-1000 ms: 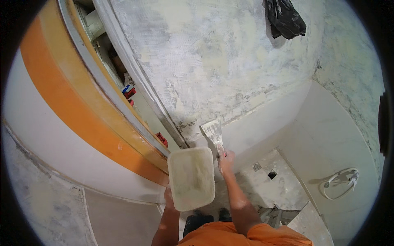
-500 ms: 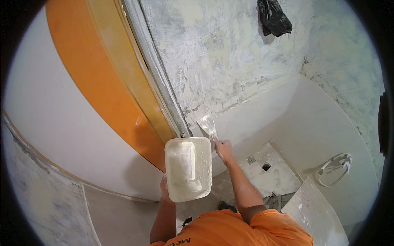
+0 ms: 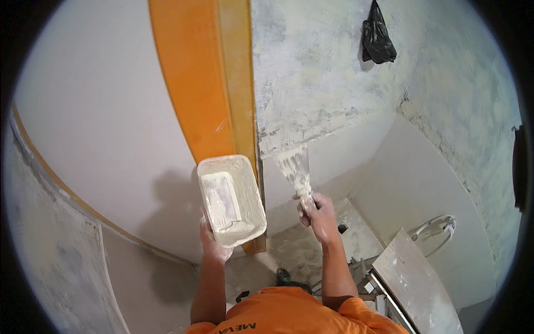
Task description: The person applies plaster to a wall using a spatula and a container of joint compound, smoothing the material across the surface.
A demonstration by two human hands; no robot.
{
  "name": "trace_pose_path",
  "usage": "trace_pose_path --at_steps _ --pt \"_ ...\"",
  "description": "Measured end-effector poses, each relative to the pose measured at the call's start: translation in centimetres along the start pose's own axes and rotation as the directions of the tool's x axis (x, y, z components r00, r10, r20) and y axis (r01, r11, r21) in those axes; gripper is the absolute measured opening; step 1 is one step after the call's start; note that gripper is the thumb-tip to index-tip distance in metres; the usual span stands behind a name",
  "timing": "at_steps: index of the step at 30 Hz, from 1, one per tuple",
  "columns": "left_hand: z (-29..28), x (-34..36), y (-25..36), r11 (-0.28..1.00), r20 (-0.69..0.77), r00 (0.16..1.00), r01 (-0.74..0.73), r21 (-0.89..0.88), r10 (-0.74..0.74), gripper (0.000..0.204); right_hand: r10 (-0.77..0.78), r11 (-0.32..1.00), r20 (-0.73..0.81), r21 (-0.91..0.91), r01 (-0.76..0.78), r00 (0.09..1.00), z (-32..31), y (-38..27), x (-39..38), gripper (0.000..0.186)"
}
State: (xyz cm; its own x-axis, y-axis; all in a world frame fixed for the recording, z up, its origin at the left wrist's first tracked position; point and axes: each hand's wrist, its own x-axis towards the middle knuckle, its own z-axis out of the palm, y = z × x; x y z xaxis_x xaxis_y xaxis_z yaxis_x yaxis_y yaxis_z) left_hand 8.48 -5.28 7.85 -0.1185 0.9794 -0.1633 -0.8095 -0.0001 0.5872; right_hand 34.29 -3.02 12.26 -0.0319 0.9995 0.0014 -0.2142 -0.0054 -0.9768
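Scraper [image 3: 300,177] points forward, long axis leaning slightly left; right hand [image 3: 319,216] clamped on it (left hand [image 3: 214,242] gripping tub [image 3: 250,197]).

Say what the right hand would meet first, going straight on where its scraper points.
Probably the patchy wall, above the smooth panel, met by the scraper in the right hand; depth is unclear.

Patchy grey-white wall [image 3: 317,72] borders an orange-and-ochre strip [image 3: 194,78]; white panel [image 3: 105,89] at left carries soft shadow [image 3: 169,214]; dusty floor [image 3: 253,271] below.
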Motion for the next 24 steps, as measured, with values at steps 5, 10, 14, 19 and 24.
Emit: trace_pose_path --at_steps 5,10,14,19,24 --pt "2.6 -0.4 0.8 0.996 0.112 0.989 -0.093 -0.009 0.093 0.061 -0.268 0.904 0.092 -0.322 0.283 0.959 0.0 1.5 -4.5 0.022" --pt "3.6 -1.4 2.1 0.979 0.079 0.982 -0.180 0.093 0.173 0.074 -0.321 0.765 0.257 -0.497 0.410 0.911 1.5 -1.3 -7.6 0.038" --pt "3.5 -1.2 2.1 0.967 0.068 0.967 -0.250 0.044 0.247 0.062 -0.347 0.719 0.240 -0.553 0.422 0.907 2.6 -1.8 -8.1 0.034" --pt "2.3 -1.3 2.4 0.964 0.137 0.958 -0.260 0.057 0.251 0.066 -0.465 0.670 0.237 -0.536 0.514 0.853 3.3 -2.5 -8.4 0.028" --pt "-1.5 -0.2 2.4 0.920 0.224 0.905 -0.385 0.070 0.362 0.066 -0.487 0.496 0.361 -0.635 0.592 0.795 5.9 -3.5 -9.4 0.025"
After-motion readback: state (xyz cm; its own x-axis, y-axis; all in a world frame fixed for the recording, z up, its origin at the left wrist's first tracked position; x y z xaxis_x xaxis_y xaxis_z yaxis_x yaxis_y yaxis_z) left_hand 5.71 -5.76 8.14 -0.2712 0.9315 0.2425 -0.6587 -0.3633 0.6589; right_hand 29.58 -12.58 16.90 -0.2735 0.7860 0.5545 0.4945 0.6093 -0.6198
